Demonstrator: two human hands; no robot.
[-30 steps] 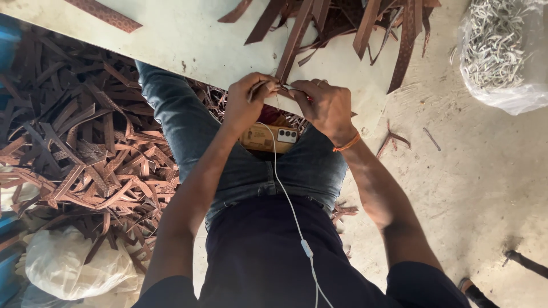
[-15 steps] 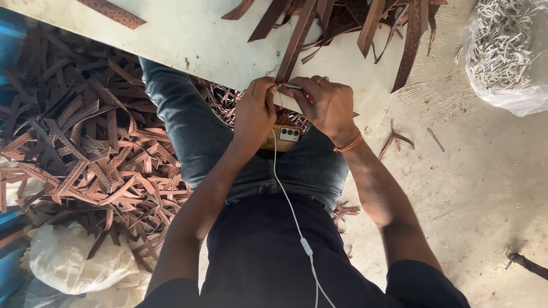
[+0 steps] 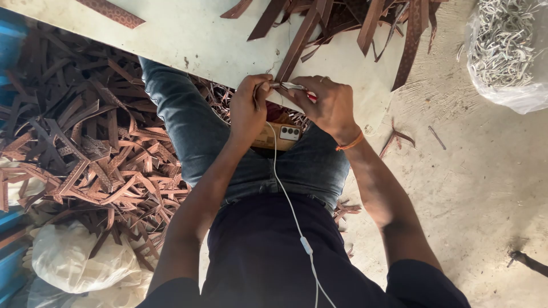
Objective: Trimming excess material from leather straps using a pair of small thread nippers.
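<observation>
My left hand (image 3: 248, 108) and my right hand (image 3: 326, 104) meet at the near edge of a pale board (image 3: 188, 40). Between them they pinch the end of a long brown leather strap (image 3: 298, 43) and a small metal piece (image 3: 288, 86), which looks like a buckle. A bit of red shows under my right fingers. The strap runs up and away across the board. On my lap, just under the hands, lies a phone (image 3: 279, 136) with a white cable (image 3: 291, 211) running down my dark shirt.
More brown straps (image 3: 371, 23) lie piled at the board's far end. A big heap of leather strips (image 3: 80, 148) covers the floor at left, by a white sack (image 3: 74, 259). A clear bag of metal buckles (image 3: 505, 45) stands at top right on concrete floor.
Both hands have stayed together on the strap end and metal piece; the view has shifted slightly, and my left fingers have tightened closer over the piece.
</observation>
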